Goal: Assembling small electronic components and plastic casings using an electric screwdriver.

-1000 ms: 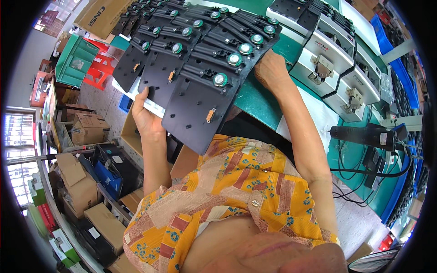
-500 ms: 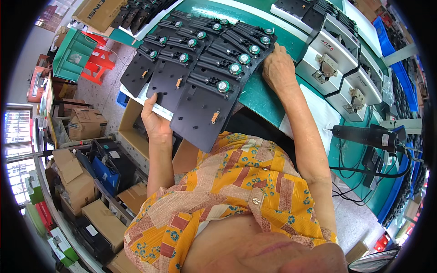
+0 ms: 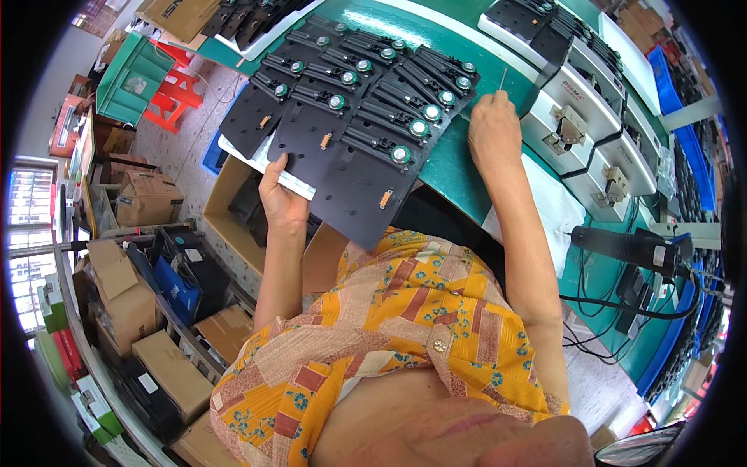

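Note:
Several black flat panels (image 3: 350,179) lie overlapping on a white tray (image 3: 297,184), at the left part of the green bench. Each panel carries black bar-like parts, round silver-and-green discs (image 3: 401,154) and a small copper-coloured piece. My left hand (image 3: 285,204) grips the tray's near edge, thumb up beside a panel, its other fingers hidden underneath. Just right of the panels, my right hand (image 3: 496,131) is closed over the bench, back of the hand up. A thin metal rod (image 3: 503,78) sticks out beyond its curled fingers; its lower end is hidden.
Silver cases with metal latches (image 3: 566,128) stand right of my right hand. A black corded power screwdriver (image 3: 622,246) lies nearer, beside white sheeting (image 3: 545,194). Cardboard boxes (image 3: 148,198), a green crate (image 3: 131,84) and a red stool (image 3: 180,97) are at the left.
My right hand has moved away from the panels' right edge and nearer me, carrying the thin rod. Panels, tray and left hand appear slightly further right in the picture, as the view has shifted.

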The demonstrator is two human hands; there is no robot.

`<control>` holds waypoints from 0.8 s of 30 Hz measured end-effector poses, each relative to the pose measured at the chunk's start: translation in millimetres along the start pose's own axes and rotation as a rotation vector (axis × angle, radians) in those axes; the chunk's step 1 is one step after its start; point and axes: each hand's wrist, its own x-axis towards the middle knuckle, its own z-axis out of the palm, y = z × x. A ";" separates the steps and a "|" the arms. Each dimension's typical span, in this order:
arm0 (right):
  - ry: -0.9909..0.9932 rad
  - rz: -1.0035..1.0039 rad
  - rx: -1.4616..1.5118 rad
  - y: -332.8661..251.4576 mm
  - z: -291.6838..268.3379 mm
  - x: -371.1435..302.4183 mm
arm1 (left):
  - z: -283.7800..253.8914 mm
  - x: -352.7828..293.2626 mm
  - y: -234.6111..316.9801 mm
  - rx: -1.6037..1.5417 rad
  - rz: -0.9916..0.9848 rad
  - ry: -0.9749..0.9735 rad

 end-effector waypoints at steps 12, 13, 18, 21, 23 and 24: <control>-0.197 0.191 0.731 -15.7 -75.6 -32.9 | 21.3 -11.4 -13.4 -0.046 -0.085 -0.002; -0.307 0.297 0.857 -15.1 -77.4 -34.3 | 22.7 -10.7 -14.0 -0.050 -0.079 0.003; -0.346 0.364 1.081 -15.4 -67.3 -35.2 | 31.8 -11.9 -11.6 -0.052 -0.100 -0.008; -0.342 0.447 1.229 -19.5 -70.8 -34.8 | 42.3 -13.1 -10.2 -0.052 -0.046 -0.015; -0.376 0.524 1.321 -23.4 -76.0 -34.3 | 42.7 -10.4 -12.9 -0.072 0.007 -0.026; -0.378 0.520 1.320 -24.4 -75.4 -34.1 | 41.3 -6.7 -14.9 -0.120 0.085 -0.051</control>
